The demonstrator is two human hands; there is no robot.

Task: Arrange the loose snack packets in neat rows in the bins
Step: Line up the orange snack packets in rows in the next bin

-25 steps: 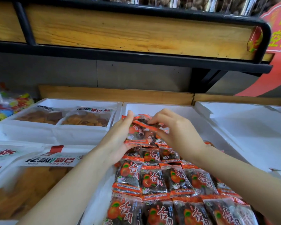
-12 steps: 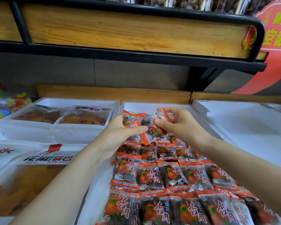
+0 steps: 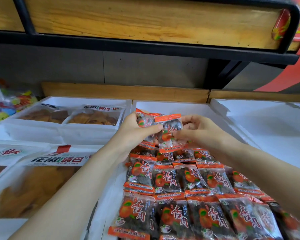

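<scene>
Filling most of the white bin [image 3: 171, 103], packet rows [image 3: 189, 184] are laid neatly, while loose packets [image 3: 170, 131] are gripped by the left hand [image 3: 132, 135] and right hand [image 3: 203, 130] over its unfilled far edge.

Three bins are set side by side below a shelf [image 3: 145, 19], with a wooden board [image 3: 125, 91] stood behind them. In the left bin [image 3: 87, 101] two far bags [image 3: 92, 116] are laid side by side, and the near bags [image 3: 42, 184] are laid before it. The near part of the middle bin [image 3: 180, 105] is occupied by snack packets [image 3: 189, 187], one row behind another. Above the farthest rows, a rear packet [image 3: 144, 121] is gripped by the left hand [image 3: 133, 134]. A front packet [image 3: 171, 134], overlapping it on the right, is pinched by the right hand [image 3: 197, 130]. The right bin [image 3: 249, 108] is placed beside the middle one.
</scene>
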